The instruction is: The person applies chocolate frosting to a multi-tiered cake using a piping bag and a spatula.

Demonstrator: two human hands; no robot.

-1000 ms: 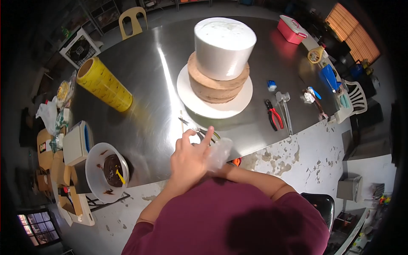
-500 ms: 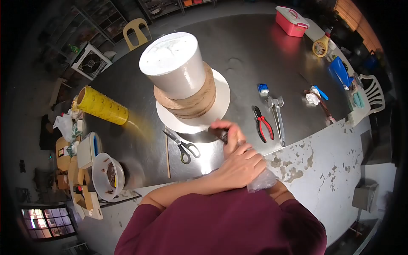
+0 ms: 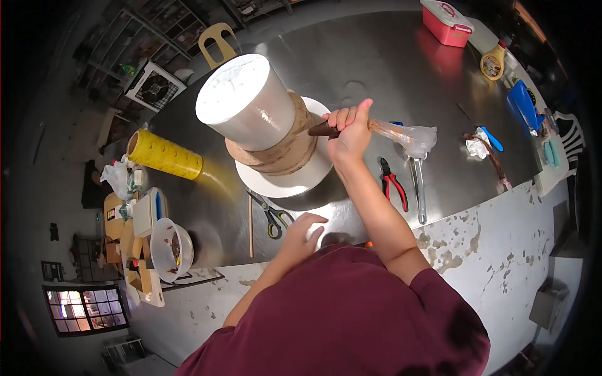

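My right hand [image 3: 351,138] is closed around a clear plastic piping bag [image 3: 417,139] with dark brown filling, the twisted end trailing out to the right. Its brown tip points at the side of a brown cake layer [image 3: 285,153], close to the surface. A tall white cylinder [image 3: 251,109] stands on that layer, and both rest on a round white board [image 3: 285,183]. My left hand [image 3: 301,239] holds nothing, thumb and fingers apart, low by the table's front edge. Just left of it lie scissors [image 3: 273,219] and a thin wooden stick [image 3: 251,229].
Red-handled pliers [image 3: 394,185] and a metal tool [image 3: 419,194] lie to the right. A yellow roll [image 3: 164,155] and a white bowl [image 3: 168,250] with brown smears are on the left. A pink box [image 3: 446,26] sits at the back right.
My right hand has moved up with the piping bag, bringing its tip to the brown layer. My left hand has let go of the bag and dropped down left toward the table edge.
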